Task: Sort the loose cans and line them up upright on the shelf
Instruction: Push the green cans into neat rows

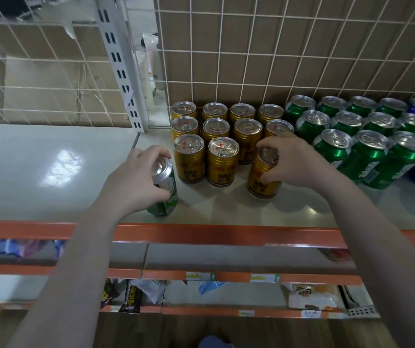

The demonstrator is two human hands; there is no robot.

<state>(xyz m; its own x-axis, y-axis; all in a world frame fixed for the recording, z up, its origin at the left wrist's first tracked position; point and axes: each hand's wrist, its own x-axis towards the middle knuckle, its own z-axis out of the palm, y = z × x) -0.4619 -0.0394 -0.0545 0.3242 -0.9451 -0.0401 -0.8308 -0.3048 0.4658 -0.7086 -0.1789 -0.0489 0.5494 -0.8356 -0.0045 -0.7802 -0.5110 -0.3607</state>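
Your left hand (pixel 138 179) grips a green can (pixel 165 194) by its top, near the front edge of the shelf (pixel 50 156), at 9 o'clock from the gold block (pixel 222 131). Carry it over to the green group (pixel 352 136) at 3 o'clock. Your right hand (pixel 294 159) holds a gold can (pixel 264 174) by the rim; its long axis leans, top towards 1 o'clock. Bring it vertical, then slide it into the open front place, towards 11 o'clock
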